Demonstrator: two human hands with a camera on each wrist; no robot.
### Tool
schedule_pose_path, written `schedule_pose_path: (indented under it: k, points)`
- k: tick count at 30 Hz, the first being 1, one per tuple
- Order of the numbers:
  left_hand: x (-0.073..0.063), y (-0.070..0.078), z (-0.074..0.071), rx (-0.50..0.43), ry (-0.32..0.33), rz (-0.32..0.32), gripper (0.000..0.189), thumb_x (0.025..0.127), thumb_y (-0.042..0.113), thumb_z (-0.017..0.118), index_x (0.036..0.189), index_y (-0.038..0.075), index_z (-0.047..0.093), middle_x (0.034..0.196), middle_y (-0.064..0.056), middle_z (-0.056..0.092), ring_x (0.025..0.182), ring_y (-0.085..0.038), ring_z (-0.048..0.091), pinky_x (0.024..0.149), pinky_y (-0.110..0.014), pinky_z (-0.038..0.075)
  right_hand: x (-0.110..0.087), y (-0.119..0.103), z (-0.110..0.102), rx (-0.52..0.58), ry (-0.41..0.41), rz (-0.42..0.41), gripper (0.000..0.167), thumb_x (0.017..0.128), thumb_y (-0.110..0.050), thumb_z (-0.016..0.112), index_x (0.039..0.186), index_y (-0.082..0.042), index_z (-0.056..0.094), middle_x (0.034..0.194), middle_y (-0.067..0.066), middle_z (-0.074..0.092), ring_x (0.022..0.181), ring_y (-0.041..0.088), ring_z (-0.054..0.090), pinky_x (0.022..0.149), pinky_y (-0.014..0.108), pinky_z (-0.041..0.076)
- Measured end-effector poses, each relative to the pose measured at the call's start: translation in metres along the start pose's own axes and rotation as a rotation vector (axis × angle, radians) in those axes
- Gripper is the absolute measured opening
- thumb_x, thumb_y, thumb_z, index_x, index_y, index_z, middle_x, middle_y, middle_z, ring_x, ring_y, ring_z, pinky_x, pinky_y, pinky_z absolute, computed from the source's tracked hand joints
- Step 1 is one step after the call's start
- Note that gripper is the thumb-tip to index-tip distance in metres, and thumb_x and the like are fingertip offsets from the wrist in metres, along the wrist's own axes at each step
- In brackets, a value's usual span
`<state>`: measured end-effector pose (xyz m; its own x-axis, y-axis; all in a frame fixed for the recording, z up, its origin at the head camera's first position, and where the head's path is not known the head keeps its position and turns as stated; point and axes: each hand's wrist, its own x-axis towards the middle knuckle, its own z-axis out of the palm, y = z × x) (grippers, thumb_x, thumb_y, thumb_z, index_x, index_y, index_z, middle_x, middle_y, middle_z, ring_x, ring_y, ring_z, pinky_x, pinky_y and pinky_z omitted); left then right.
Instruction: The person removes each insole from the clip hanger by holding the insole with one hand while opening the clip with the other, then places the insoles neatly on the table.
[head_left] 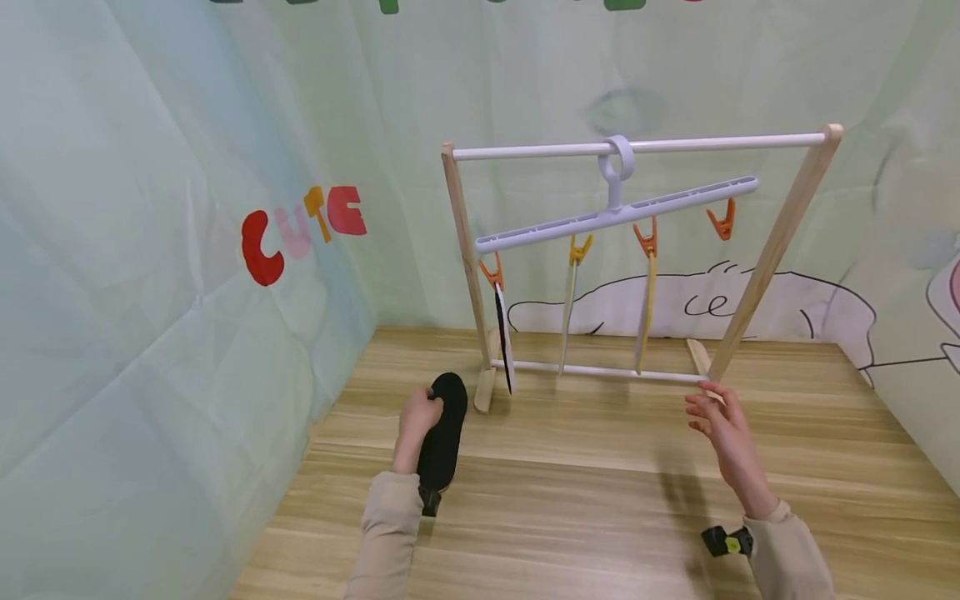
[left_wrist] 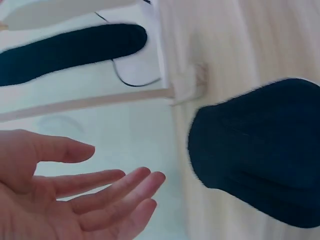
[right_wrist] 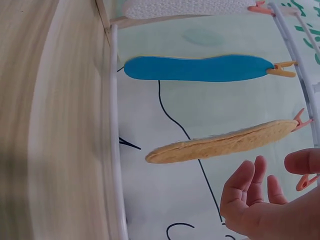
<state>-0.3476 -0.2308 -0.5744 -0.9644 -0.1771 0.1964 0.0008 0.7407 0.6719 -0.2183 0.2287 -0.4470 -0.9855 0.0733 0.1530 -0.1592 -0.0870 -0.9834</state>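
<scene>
The left hand [head_left: 420, 414] is over the near-side edge of a black insole [head_left: 444, 442], which lies on the wood-grain table [head_left: 562, 500] just beside the left foot of a wooden rack [head_left: 776, 250]. From the left wrist, I can see its fingers extended and parted from the thumb, grasping nothing; whether it brushes the insole, I can't tell. The right hand [head_left: 723, 425] is free too, its fingers loosely bent and the thumb apart, in front of the rack's lower right corner.

A white upper rod [head_left: 525, 152] crosses the rack's top, with a matching lower rod [head_left: 600, 372] near the table. A pale lilac hanger [head_left: 555, 232] hooks around the upper rod, its bar set aslant. Below that bar are 4 clips. The left orange clip [head_left: 492, 273] holds a black-and-white insole [head_left: 508, 342], the yellow clip [head_left: 578, 252] a blue insole [right_wrist: 195, 69], and the middle orange clip [head_left: 649, 239] a tan fuzzy insole [right_wrist: 225, 142]; all 3 insoles hang lengthwise. The right orange clip [head_left: 723, 221] is near the hanger's far end.

Behind stands a pale green backdrop [head_left: 487, 75] with a line-drawn white animal; on the left side, coloured letters [head_left: 262, 250] spell CUTE. Both sleeves are beige.
</scene>
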Motion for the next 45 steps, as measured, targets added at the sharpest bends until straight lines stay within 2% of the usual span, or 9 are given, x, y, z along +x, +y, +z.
schedule_pose_path:
  k: [7,11,19,21,27,32,34,40,45]
  points:
    - [-0.003,0.036,-0.009,-0.026,0.038,0.111,0.037,0.084,0.028,0.052,0.103,-0.003,0.061,0.084,-0.012,0.067,0.069,-0.02,0.061,0.056,-0.027,0.046,0.01,-0.016,0.006,-0.017,-0.026,-0.035,0.014,0.094,-0.019,0.041,0.108,-0.02,0.041,0.088,-0.019,0.058,0.079,-0.003,0.054,0.066,0.014,0.046]
    - [-0.021,0.083,-0.032,-0.103,-0.039,0.049,0.035,0.087,0.024,0.051,0.112,0.001,0.059,0.093,-0.014,0.066,0.082,-0.024,0.062,0.068,-0.034,0.05,0.014,-0.023,0.009,-0.013,-0.047,-0.079,0.017,0.094,-0.018,0.04,0.11,-0.014,0.04,0.091,-0.019,0.059,0.08,-0.004,0.056,0.067,0.015,0.046]
    - [-0.067,0.173,-0.069,-0.152,-0.063,0.139,0.029,0.086,0.009,0.047,0.109,-0.003,0.06,0.094,-0.02,0.065,0.082,-0.028,0.063,0.063,-0.035,0.051,0.022,-0.033,0.012,-0.076,-0.045,-0.125,0.02,0.094,-0.017,0.042,0.114,-0.013,0.04,0.101,-0.015,0.054,0.088,-0.004,0.055,0.07,0.013,0.046]
    - [-0.073,0.185,-0.067,-0.146,-0.077,0.168,0.028,0.086,0.008,0.048,0.109,-0.004,0.06,0.094,-0.021,0.066,0.081,-0.029,0.064,0.06,-0.031,0.051,0.024,-0.035,0.012,-0.081,-0.049,-0.138,0.021,0.094,-0.018,0.041,0.114,-0.012,0.039,0.104,-0.015,0.053,0.089,-0.005,0.054,0.071,0.012,0.046]
    - [-0.073,0.195,-0.05,-0.121,-0.093,0.273,0.026,0.087,0.008,0.048,0.106,-0.003,0.061,0.091,-0.017,0.066,0.08,-0.025,0.064,0.063,-0.031,0.052,0.036,-0.048,0.019,-0.046,-0.036,-0.162,0.02,0.094,-0.019,0.042,0.113,-0.012,0.039,0.108,-0.012,0.051,0.093,-0.004,0.052,0.073,0.013,0.046]
    - [-0.04,0.153,0.009,-0.136,0.028,0.486,0.031,0.09,0.022,0.044,0.097,-0.001,0.063,0.08,-0.01,0.062,0.068,-0.012,0.057,0.055,-0.02,0.045,0.049,-0.059,0.028,-0.067,-0.015,-0.176,0.017,0.094,-0.018,0.042,0.111,-0.016,0.042,0.106,-0.012,0.052,0.093,-0.004,0.052,0.072,0.012,0.045]
    - [-0.039,0.155,0.014,-0.129,0.022,0.486,0.031,0.09,0.023,0.043,0.096,0.0,0.064,0.08,-0.009,0.063,0.069,-0.012,0.057,0.056,-0.019,0.045,0.054,-0.062,0.031,-0.073,-0.007,-0.176,0.016,0.094,-0.016,0.041,0.11,-0.016,0.042,0.106,-0.012,0.052,0.092,-0.003,0.052,0.072,0.013,0.045]
    - [-0.071,0.21,-0.017,-0.201,-0.194,0.322,0.023,0.088,0.006,0.048,0.105,-0.006,0.059,0.096,-0.021,0.064,0.084,-0.028,0.063,0.068,-0.032,0.053,0.066,-0.067,0.036,-0.16,0.04,-0.165,0.021,0.094,-0.018,0.039,0.114,-0.013,0.04,0.108,-0.012,0.048,0.096,-0.002,0.049,0.072,0.01,0.043]
    - [-0.081,0.226,-0.014,-0.199,-0.221,0.403,0.023,0.086,-0.001,0.047,0.105,-0.009,0.057,0.097,-0.023,0.063,0.085,-0.029,0.063,0.067,-0.028,0.053,0.075,-0.071,0.041,-0.148,0.099,-0.141,0.019,0.094,-0.016,0.04,0.112,-0.015,0.041,0.108,-0.012,0.048,0.098,0.002,0.048,0.073,0.014,0.041]
